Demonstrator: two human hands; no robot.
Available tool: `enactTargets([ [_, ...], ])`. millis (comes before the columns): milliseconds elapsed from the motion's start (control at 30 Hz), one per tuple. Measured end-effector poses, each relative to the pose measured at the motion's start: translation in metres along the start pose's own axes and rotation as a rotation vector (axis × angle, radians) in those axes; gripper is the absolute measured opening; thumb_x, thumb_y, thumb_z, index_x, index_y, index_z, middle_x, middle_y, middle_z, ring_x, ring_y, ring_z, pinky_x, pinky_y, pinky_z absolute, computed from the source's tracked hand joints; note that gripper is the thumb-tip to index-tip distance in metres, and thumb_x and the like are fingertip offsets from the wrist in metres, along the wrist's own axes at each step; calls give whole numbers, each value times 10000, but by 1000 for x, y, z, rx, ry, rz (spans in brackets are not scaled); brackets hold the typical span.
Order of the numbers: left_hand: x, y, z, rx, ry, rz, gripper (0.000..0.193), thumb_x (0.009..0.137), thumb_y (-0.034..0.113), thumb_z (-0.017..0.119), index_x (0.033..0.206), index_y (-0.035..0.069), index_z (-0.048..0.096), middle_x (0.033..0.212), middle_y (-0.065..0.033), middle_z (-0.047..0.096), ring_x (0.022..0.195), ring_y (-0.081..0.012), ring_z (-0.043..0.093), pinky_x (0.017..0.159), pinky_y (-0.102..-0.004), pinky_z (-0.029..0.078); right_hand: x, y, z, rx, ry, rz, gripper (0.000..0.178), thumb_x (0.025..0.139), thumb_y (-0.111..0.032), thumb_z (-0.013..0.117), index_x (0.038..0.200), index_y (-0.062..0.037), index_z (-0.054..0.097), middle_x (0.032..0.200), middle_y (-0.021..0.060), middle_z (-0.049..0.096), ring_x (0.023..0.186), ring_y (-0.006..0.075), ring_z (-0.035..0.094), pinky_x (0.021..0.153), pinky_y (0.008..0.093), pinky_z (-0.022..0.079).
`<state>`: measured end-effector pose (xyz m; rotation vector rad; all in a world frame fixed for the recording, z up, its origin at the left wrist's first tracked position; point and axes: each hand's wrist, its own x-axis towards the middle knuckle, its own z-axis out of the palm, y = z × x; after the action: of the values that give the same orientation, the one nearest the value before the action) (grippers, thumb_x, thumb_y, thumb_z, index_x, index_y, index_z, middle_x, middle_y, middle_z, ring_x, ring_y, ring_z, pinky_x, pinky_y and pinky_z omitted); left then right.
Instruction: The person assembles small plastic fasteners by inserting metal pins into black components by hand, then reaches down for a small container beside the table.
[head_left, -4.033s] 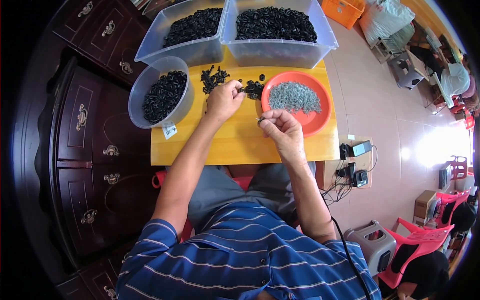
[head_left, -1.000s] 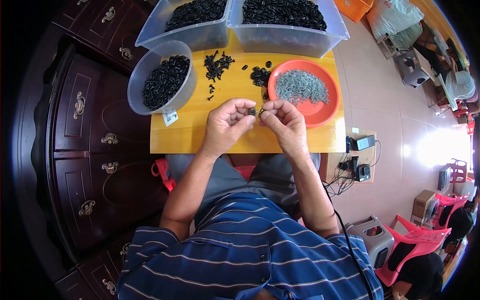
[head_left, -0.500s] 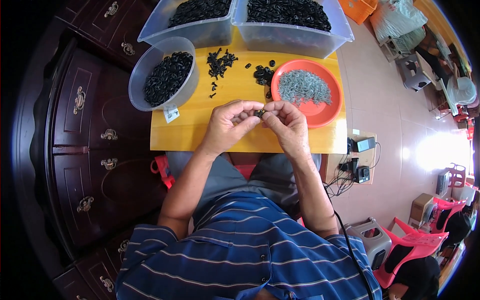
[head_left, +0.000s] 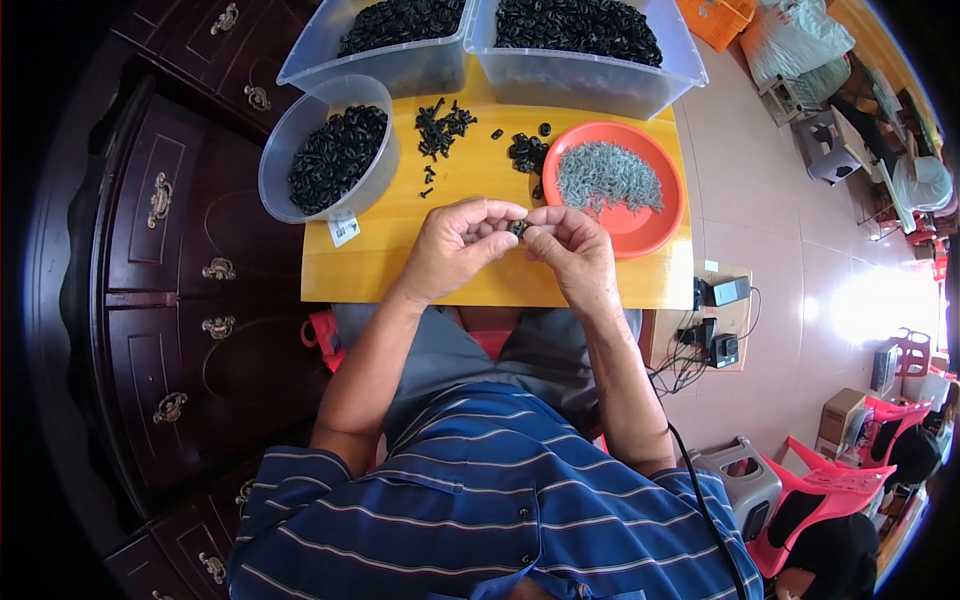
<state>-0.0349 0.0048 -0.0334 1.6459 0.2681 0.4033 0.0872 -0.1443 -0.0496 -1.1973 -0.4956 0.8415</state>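
Over the front part of the yellow table (head_left: 370, 275), my left hand (head_left: 455, 245) and my right hand (head_left: 575, 250) meet at the fingertips. Between them they pinch a small black plastic piece (head_left: 517, 228), partly covered by the fingers. Just beyond the right hand stands an orange-red plate (head_left: 640, 235) holding many thin silvery metal pins or screws (head_left: 608, 174). A little pile of black oval pieces (head_left: 527, 152) lies against the plate's left rim. Farther left is a heap of black stem-shaped pieces (head_left: 440, 128), a few strayed toward me.
At the left table edge stands a round clear tub (head_left: 378, 170) of black ring-like pieces. Two clear bins (head_left: 590, 85) (head_left: 425, 75) of black parts line the far edge. Dark wooden drawers (head_left: 150, 230) rise on the left. Cabled devices (head_left: 722, 348) sit right of the table.
Both hands stay nearly in place, fingertips together. The small black piece between them has turned slightly and shows a little more.
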Motion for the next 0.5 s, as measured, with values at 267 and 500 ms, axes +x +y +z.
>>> enactTargets([
  [267,1,0,2,-15,-5,-4,260,899,-32,693,1157,2,694,907,29,670,735,-12,574,692,-182,496,0,1,-2,-13,-15,-9,139,953,-46,677,1082,7,677,903,8,688,785,76,636,750,238,536],
  [500,4,5,-2,101,-37,45,246,896,6,718,1141,11,726,839,59,623,710,-7,542,658,-186,470,-1,0,-3,31,-28,51,120,953,-80,693,1050,-12,694,878,-2,690,770,65,635,742,234,537],
])
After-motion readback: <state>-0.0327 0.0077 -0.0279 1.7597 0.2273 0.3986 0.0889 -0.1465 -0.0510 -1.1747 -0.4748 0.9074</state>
